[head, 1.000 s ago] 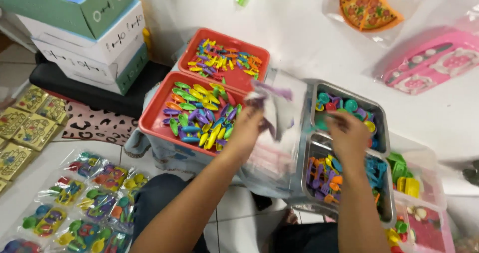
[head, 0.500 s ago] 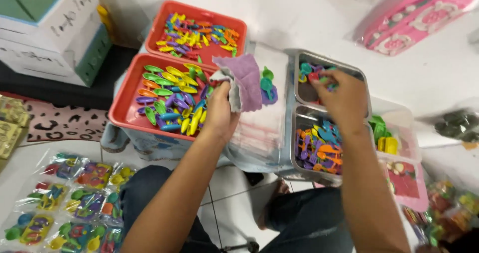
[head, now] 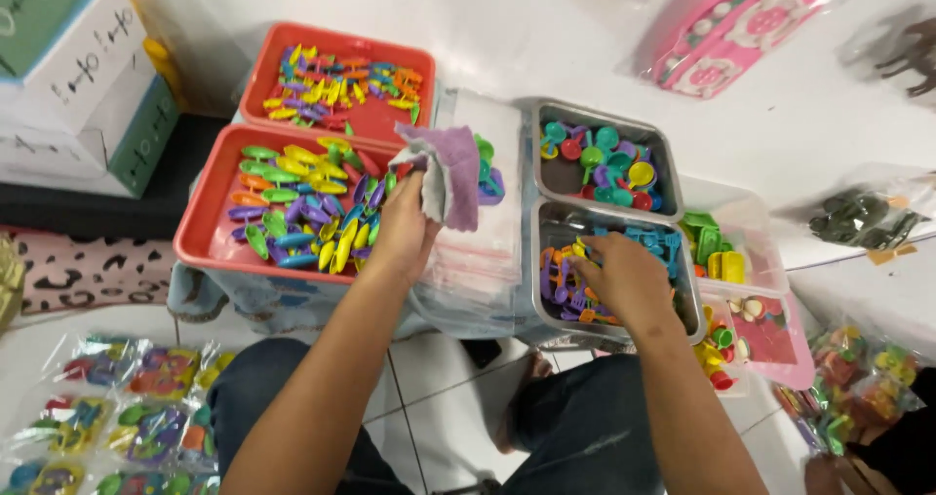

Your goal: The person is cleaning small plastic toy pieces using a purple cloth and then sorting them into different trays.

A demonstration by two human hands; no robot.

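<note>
The left hand (head: 405, 227) has its grip clamped on a clear bag (head: 458, 168) at frame centre, small toys already inside; tilted, it could spill them; the right hand (head: 624, 280), fingers curled but grip unclear, digs in the lower metal tray (head: 682, 305); red trays (head: 210, 237) crowd the left.

One head-worn camera looks steeply down, close above the toy-filled trays (head: 200, 246) and the lap.
</note>
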